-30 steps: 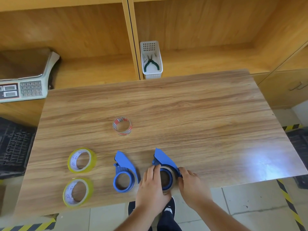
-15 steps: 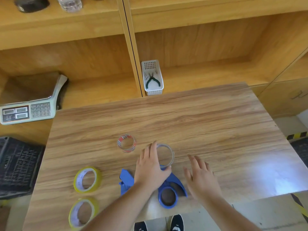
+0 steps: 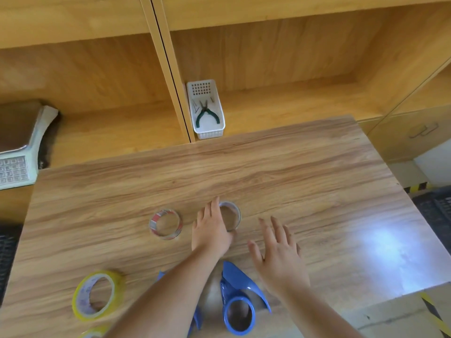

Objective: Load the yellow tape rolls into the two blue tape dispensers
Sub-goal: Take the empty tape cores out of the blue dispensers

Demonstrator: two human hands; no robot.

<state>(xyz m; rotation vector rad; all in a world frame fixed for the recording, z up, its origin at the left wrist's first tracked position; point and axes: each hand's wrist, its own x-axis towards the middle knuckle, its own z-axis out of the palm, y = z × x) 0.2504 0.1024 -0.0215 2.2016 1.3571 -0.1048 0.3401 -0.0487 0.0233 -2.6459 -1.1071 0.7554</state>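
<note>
My left hand [image 3: 211, 231] reaches forward and grips a clear empty tape core [image 3: 231, 215] that stands on the table [image 3: 305, 172]; its thumb is hidden. My right hand [image 3: 278, 256] hovers to the right with fingers spread and holds nothing. One blue tape dispenser [image 3: 238, 301] lies near the front edge between my forearms, its hub bare. The other blue dispenser [image 3: 196, 318] is mostly hidden under my left forearm. One yellow tape roll [image 3: 97, 295] lies flat at front left. A second yellow roll [image 3: 94, 334] is cut off by the bottom edge.
Another empty core with red and grey print [image 3: 166, 224] stands left of my left hand. Behind the table, a wooden shelf holds a white basket [image 3: 207, 131] with green-handled pliers. A weighing scale [image 3: 17, 167] sits at the far left. A glare patch marks the table's right side.
My hands left the right dispenser. The left hand carried the clear core forward and set it beside the printed core. The right hand opened. The view tilted up.
</note>
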